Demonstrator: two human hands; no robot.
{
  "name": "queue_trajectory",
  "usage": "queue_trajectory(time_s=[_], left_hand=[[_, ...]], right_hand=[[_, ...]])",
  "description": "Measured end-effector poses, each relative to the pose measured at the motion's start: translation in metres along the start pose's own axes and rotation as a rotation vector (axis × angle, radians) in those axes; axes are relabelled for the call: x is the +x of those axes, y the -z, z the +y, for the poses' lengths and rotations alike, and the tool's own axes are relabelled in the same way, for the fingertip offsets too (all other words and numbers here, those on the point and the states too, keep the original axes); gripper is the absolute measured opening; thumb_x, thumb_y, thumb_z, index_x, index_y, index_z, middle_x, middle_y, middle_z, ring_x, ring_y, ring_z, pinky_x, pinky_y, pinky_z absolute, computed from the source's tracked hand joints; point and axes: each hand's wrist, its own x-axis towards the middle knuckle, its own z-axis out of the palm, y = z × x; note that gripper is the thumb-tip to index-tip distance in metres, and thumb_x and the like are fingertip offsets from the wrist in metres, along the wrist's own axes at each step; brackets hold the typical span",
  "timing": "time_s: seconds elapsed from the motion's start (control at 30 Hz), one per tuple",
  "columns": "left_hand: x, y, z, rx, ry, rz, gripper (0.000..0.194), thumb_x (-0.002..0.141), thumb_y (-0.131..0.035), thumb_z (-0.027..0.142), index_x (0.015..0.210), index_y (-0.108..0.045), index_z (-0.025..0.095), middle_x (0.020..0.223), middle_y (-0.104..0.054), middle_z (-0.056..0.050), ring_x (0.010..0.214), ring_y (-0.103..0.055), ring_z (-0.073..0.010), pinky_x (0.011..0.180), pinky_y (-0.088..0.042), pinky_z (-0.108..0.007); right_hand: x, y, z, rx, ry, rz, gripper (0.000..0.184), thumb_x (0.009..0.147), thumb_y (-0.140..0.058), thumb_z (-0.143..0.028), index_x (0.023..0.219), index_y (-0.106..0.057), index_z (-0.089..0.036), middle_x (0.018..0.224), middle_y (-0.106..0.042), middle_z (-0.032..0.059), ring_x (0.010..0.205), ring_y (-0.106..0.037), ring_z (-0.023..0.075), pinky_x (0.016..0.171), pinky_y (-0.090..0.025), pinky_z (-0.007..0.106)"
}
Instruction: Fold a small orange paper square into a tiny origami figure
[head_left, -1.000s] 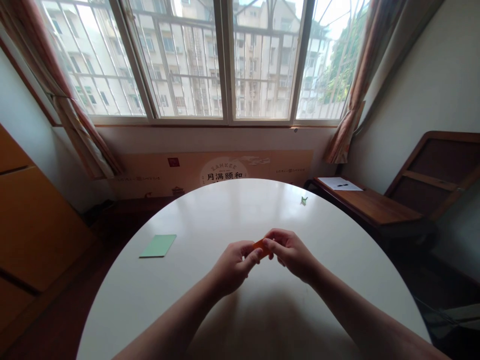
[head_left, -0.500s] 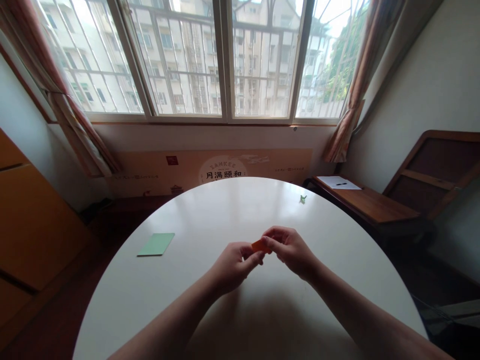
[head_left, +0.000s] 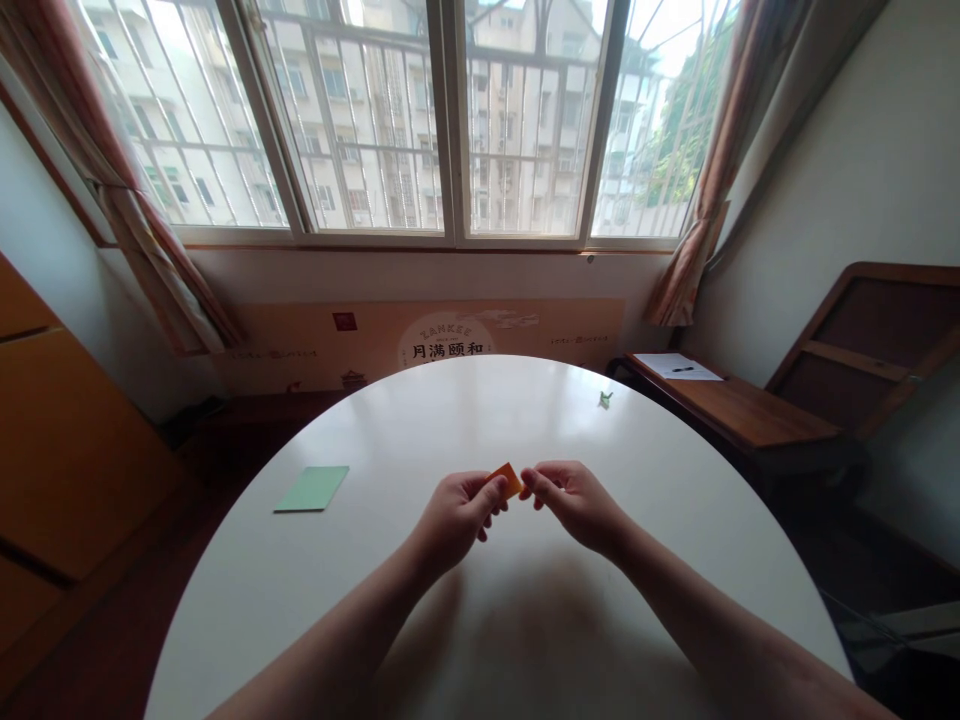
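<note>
A small folded piece of orange paper (head_left: pixel 508 480) is held up over the white table. My left hand (head_left: pixel 461 512) pinches it between thumb and fingers, leaving its upper and right parts showing. At the paper's right corner, the closed thumb and fingertips of my right hand (head_left: pixel 566 498) grip its edge. The fingers cover the rest of the paper, so its full shape is hidden. To the left on the table lies a flat stack or sheet of green square paper (head_left: pixel 312 489).
A small green folded-paper figure (head_left: pixel 605 399) stands near the far right edge of the round white table (head_left: pixel 360 425). Beyond it, a wooden bench (head_left: pixel 757 410) bears a white sheet (head_left: pixel 675 367) with a pen. A barred window and curtains are behind.
The orange paper has turned in my left hand and shows more of its face. My right hand has shifted from across the paper to its right corner.
</note>
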Motion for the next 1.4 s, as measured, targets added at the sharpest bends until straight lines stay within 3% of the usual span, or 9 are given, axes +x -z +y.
queue_trajectory(time_s=[0.13, 0.3, 0.5, 0.67, 0.73, 0.83, 0.97, 1.13, 1.4], left_hand=[[0.004, 0.003, -0.005, -0.030, 0.032, 0.062, 0.043, 0.082, -0.060, 0.054, 0.065, -0.062, 0.014, 0.057, -0.053, 0.000, 0.047, -0.049, -0.0107, 0.043, -0.041, -0.022], [0.007, 0.004, -0.007, -0.062, 0.051, 0.125, 0.045, 0.079, -0.061, 0.056, 0.066, -0.062, 0.014, 0.054, -0.052, 0.001, 0.043, -0.047, -0.0096, 0.043, -0.040, -0.022], [0.006, 0.002, -0.007, -0.061, 0.056, 0.141, 0.045, 0.077, -0.060, 0.057, 0.065, -0.063, 0.014, 0.054, -0.053, 0.001, 0.044, -0.047, -0.0093, 0.043, -0.040, -0.022], [0.008, 0.004, -0.010, -0.020, 0.033, 0.173, 0.046, 0.078, -0.058, 0.058, 0.066, -0.065, 0.014, 0.056, -0.056, -0.001, 0.046, -0.049, -0.0110, 0.043, -0.042, -0.023], [0.011, 0.006, -0.015, 0.014, 0.019, 0.206, 0.046, 0.080, -0.057, 0.057, 0.069, -0.067, 0.014, 0.061, -0.060, -0.003, 0.049, -0.052, -0.0127, 0.044, -0.044, -0.024], [0.020, 0.015, -0.027, 0.094, -0.004, 0.285, 0.046, 0.087, -0.054, 0.055, 0.076, -0.069, 0.013, 0.070, -0.067, -0.006, 0.058, -0.059, -0.0159, 0.050, -0.049, -0.027], [0.030, 0.032, -0.041, 0.257, -0.037, 0.405, 0.038, 0.099, -0.053, 0.046, 0.088, -0.069, 0.013, 0.082, -0.070, -0.004, 0.078, -0.068, -0.0185, 0.074, -0.056, -0.035], [0.034, 0.043, -0.046, 0.523, -0.051, 0.485, 0.026, 0.098, -0.061, 0.038, 0.106, -0.067, 0.014, 0.107, -0.069, -0.006, 0.097, -0.067, -0.0219, 0.088, -0.056, -0.043], [0.037, 0.041, -0.047, 0.846, -0.011, 0.548, 0.028, 0.099, -0.062, 0.035, 0.120, -0.064, 0.017, 0.123, -0.065, -0.009, 0.105, -0.065, -0.0236, 0.091, -0.056, -0.045]], right_hand=[[0.004, 0.002, 0.010, 0.044, -0.036, 0.085, 0.062, 0.093, -0.051, -0.058, 0.050, -0.063, -0.015, 0.080, -0.070, 0.0115, 0.065, -0.058, 0.0160, 0.050, -0.037, 0.025], [0.007, 0.006, 0.018, 0.142, -0.101, 0.140, 0.052, 0.092, -0.047, -0.042, 0.047, -0.056, -0.018, 0.048, -0.054, 0.0029, 0.043, -0.040, 0.0110, 0.044, -0.028, 0.026], [0.007, 0.007, 0.022, 0.152, -0.050, 0.199, 0.060, 0.098, -0.054, -0.055, 0.050, -0.045, -0.019, 0.045, -0.043, -0.0066, 0.047, -0.046, 0.0100, 0.051, -0.038, 0.023], [0.010, 0.007, 0.034, 0.037, -0.017, 0.237, 0.060, 0.101, -0.046, -0.056, 0.053, -0.047, -0.019, 0.046, -0.045, -0.0062, 0.044, -0.045, 0.0100, 0.052, -0.042, 0.024], [0.013, 0.009, 0.038, -0.052, -0.002, 0.263, 0.057, 0.101, -0.041, -0.053, 0.058, -0.056, -0.019, 0.056, -0.059, 0.0002, 0.054, -0.057, 0.0138, 0.060, -0.049, 0.029], [0.017, 0.014, 0.042, -0.233, 0.034, 0.298, 0.043, 0.095, -0.047, -0.050, 0.092, -0.074, -0.017, 0.100, -0.076, 0.0102, 0.099, -0.068, 0.0238, 0.094, -0.050, 0.039], [0.022, 0.013, 0.049, -0.501, -0.002, 0.320, 0.055, 0.092, -0.053, -0.046, 0.139, -0.060, -0.019, 0.148, -0.054, 0.0118, 0.147, -0.034, 0.0315, 0.121, -0.020, 0.051], [0.022, 0.002, 0.052, -0.768, -0.118, 0.245, 0.069, 0.096, -0.051, -0.053, 0.158, -0.035, -0.028, 0.166, -0.025, 0.0101, 0.156, -0.005, 0.0359, 0.119, 0.006, 0.063], [0.026, -0.006, 0.040, -0.987, -0.265, 0.040, 0.074, 0.098, -0.043, -0.063, 0.162, -0.021, -0.032, 0.170, -0.009, 0.0102, 0.156, 0.003, 0.0348, 0.117, 0.011, 0.065]])
